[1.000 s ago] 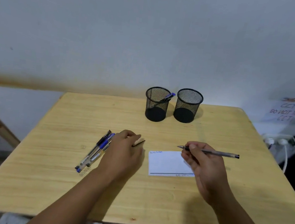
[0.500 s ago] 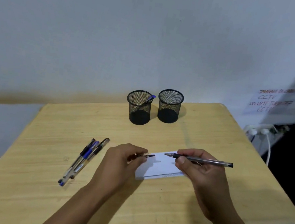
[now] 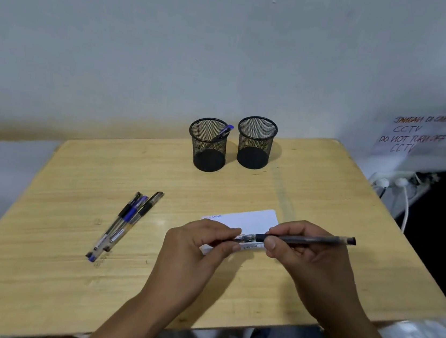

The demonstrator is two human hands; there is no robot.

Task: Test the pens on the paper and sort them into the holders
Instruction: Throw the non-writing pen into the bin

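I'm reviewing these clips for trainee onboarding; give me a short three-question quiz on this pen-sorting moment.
1. True or false: both mesh holders contain a pen.
2. Multiple choice: the loose pens on the table lie (A) left of the paper, (B) on the paper, (C) behind the holders.
3. Fill in: the right hand holds a pen above the ____.

Key
1. False: only the left holder has a blue-capped pen; no pen shows in the right holder.
2. A
3. paper; the left hand meets the pen at its tip end.
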